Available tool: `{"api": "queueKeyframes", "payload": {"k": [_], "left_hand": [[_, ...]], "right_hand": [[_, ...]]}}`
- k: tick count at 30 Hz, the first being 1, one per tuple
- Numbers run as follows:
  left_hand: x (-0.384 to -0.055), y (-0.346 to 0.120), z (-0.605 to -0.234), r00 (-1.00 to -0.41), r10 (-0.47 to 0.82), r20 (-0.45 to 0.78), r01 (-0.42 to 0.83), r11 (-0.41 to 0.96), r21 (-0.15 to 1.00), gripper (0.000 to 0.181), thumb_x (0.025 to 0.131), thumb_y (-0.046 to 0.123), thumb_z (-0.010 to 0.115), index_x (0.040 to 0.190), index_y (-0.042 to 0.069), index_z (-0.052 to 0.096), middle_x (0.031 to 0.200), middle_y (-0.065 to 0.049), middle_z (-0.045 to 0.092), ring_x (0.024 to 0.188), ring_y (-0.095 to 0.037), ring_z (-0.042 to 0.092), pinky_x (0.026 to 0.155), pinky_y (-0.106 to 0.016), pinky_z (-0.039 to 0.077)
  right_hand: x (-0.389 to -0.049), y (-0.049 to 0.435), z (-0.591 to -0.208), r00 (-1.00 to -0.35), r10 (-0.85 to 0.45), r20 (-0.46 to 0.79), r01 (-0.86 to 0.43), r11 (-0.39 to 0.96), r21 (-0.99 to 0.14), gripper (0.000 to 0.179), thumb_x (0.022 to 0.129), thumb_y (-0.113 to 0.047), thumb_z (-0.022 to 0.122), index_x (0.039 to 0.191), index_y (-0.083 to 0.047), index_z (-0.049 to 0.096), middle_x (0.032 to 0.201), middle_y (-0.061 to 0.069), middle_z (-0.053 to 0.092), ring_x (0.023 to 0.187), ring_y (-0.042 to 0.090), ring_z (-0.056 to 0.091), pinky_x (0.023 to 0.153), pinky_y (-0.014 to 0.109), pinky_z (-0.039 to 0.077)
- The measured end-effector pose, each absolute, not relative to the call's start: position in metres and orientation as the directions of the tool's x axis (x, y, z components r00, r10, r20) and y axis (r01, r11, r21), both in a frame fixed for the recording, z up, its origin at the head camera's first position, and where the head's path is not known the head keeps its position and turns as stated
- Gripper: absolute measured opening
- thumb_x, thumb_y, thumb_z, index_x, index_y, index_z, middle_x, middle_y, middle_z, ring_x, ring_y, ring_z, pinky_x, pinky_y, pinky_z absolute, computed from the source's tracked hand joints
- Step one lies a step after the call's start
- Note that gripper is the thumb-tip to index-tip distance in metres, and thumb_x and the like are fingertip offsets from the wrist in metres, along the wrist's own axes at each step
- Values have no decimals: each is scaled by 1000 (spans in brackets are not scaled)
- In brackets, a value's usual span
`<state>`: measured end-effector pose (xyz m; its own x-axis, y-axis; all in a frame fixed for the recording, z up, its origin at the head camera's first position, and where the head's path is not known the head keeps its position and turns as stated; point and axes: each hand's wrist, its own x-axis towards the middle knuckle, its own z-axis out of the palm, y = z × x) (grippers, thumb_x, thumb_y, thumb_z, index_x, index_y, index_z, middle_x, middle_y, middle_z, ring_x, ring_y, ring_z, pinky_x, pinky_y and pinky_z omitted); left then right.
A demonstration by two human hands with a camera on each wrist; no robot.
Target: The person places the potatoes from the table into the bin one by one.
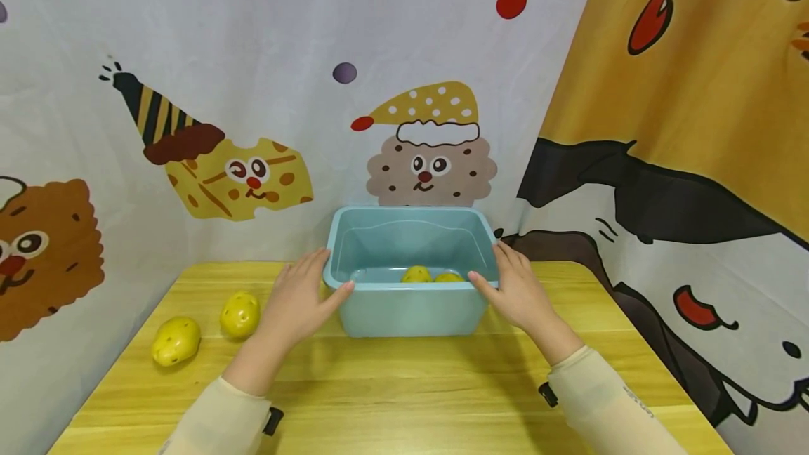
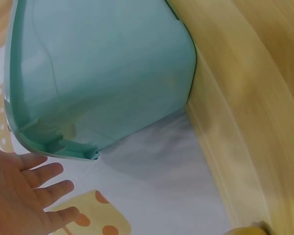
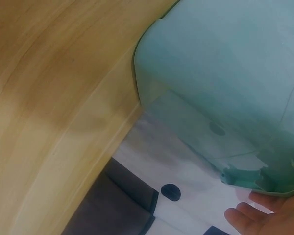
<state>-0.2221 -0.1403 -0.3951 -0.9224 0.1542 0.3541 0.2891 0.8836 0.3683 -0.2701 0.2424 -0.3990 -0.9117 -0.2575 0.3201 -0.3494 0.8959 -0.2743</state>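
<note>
Cream fabric sleeves (image 1: 218, 420) reached in from the lower corners of the frame, over a yellowish surface (image 1: 404, 392) with streaky wood grain. At lower left lay two glossy, rounded yellow potato-shaped objects (image 1: 175, 341) with small dark pits, just apart from each other, the farther one near the left forearm. At centre stood a pale blue, smooth plastic bin (image 1: 413, 312), upright, with rounded corners and a rolled rim. The left hand (image 1: 302, 298) stood at its left side, fingers straight and spread wide, thumb at the front corner; the right hand (image 1: 515, 292) mirrored it, fingers extended along the right rim, thumb near the front edge. The bin lay between them. Two more pitted yellow lumps (image 1: 417, 274) showed inside, beyond its front wall. Behind hung softly creased white cloth (image 1: 265, 34) printed with cartoons.
</note>
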Motion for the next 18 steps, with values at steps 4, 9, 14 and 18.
{"api": "queueKeyframes", "payload": {"k": [4,9,14,18], "left_hand": [[-218,-141,-393,-914,165,369,301,888,347,87,95,64,51,150,-3,39,155,-22,39,143,-43,34,115,-66,20],[-213,-145,-391,-904,176,390,314,891,327,86,95,65,51,149,-2,41,155,-22,40,142,-43,35,114,-67,19],[-209,-150,-390,-903,170,396,314,888,336,85,94,64,53,149,0,41,154,-22,40,142,-44,34,115,-67,19],[-206,-155,-390,-907,170,386,311,887,341,85,95,63,54,150,0,40,155,-22,39,142,-43,34,116,-64,20]], "right_hand": [[-270,243,-399,-913,-256,317,-347,896,-277,91,99,-64,44,154,8,27,160,26,24,144,47,24,113,64,26],[-270,243,-399,-915,-253,314,-345,895,-284,92,99,-64,45,154,7,27,160,26,24,144,47,24,113,64,26],[-269,242,-399,-916,-251,315,-344,893,-289,92,98,-64,45,154,7,27,161,25,24,144,47,24,112,65,27],[-269,242,-399,-916,-250,314,-343,895,-287,92,98,-64,45,154,7,27,161,25,23,144,47,24,112,65,27]]}}
